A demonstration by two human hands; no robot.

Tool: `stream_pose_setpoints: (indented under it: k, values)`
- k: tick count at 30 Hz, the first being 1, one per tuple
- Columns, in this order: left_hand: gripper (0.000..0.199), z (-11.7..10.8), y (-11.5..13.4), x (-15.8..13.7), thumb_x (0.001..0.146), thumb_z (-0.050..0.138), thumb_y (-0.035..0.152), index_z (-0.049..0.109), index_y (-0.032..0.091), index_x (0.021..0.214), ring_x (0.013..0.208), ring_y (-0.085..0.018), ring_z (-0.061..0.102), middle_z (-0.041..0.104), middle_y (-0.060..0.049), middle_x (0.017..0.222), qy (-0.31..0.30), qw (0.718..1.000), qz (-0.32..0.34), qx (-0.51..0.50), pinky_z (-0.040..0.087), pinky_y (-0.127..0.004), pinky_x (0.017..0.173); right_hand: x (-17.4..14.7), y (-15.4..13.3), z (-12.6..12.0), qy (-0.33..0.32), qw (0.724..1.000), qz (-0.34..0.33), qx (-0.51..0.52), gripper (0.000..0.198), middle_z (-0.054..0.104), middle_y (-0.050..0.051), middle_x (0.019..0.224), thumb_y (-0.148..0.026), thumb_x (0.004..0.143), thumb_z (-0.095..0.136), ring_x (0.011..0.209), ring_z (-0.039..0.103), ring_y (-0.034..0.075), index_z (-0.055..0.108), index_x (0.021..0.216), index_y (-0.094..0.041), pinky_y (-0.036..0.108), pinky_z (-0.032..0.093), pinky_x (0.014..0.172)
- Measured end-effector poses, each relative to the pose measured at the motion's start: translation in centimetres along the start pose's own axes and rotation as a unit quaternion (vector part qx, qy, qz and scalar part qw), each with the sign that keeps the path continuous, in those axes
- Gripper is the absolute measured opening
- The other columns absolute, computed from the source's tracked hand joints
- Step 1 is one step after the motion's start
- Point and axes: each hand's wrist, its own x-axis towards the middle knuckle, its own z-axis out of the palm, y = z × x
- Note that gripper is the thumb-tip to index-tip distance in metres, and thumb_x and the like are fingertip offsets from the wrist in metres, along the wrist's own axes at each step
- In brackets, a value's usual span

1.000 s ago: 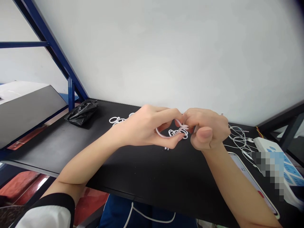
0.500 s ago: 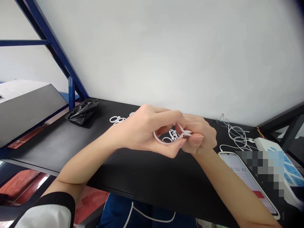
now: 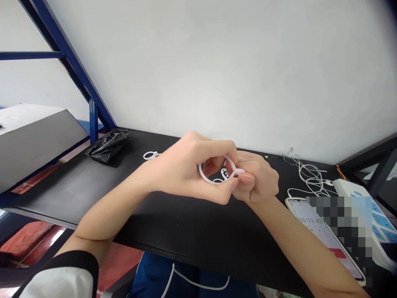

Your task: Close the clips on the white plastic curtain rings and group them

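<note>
My left hand [image 3: 192, 167] is curled around a white elastic hair band [image 3: 202, 175], with its thumb and index finger spreading the loop into a rounded ring. At the ring's right side the band draws together into a pinched end. My right hand [image 3: 259, 178] grips that end between its thumb and bent fingers. Both hands touch each other above the black table [image 3: 186, 227]. More white loops of the same sort [image 3: 151, 155] lie on the table behind my left wrist, and some show through the ring. My hands hide part of that pile.
A crumpled black plastic bag [image 3: 108, 145] lies at the back left. On the right are a phone [image 3: 322, 234] with a timer, a white power strip [image 3: 349, 188] and coiled white cables [image 3: 312, 176]. A white wall [image 3: 217, 74] stands behind the table; a blue metal frame [image 3: 74, 62] rises on the left.
The pinched end of the hair band sticks out less from between the right fingers. Both hands have shifted slightly left and up, still holding the band.
</note>
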Motion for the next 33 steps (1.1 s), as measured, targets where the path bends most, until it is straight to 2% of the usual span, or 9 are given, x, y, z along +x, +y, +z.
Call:
stream_pose_setpoints:
  k: [3,14,33]
  values:
    - [0.009,0.0,0.06,-0.03,0.078,0.06,0.027,0.055,0.021,0.076,0.042,-0.006,0.04,0.052,0.007,0.05,-0.001,1.0,-0.012,-0.009,0.035,-0.02,0.041,0.09,-0.1,-0.01,0.005,1.0,-0.007,-0.02,0.026,0.043,-0.003,0.054,-0.022,0.098,0.041,0.044,0.04,0.013,0.048,0.074,-0.022,0.028,0.033,0.042]
    - [0.008,0.12,-0.03,-0.03,0.078,0.059,0.027,0.055,0.021,0.076,0.043,-0.007,0.04,0.051,0.006,0.05,0.002,1.0,0.001,0.001,0.035,-0.02,0.042,-0.14,-0.05,0.51,0.039,0.999,-0.002,-0.027,0.026,0.048,-0.002,0.054,-0.025,0.098,0.042,0.043,0.04,0.012,0.05,0.074,-0.022,0.029,0.032,0.041]
    - [0.008,-0.12,0.02,-0.01,0.081,0.056,0.023,0.051,0.02,0.076,0.046,-0.007,0.037,0.044,0.006,0.054,-0.02,0.999,0.026,0.027,0.033,-0.02,0.043,0.37,-0.38,-0.08,0.008,1.0,0.001,-0.023,0.026,0.048,-0.001,0.056,-0.021,0.097,0.044,0.046,0.041,0.012,0.049,0.072,-0.02,0.028,0.035,0.043]
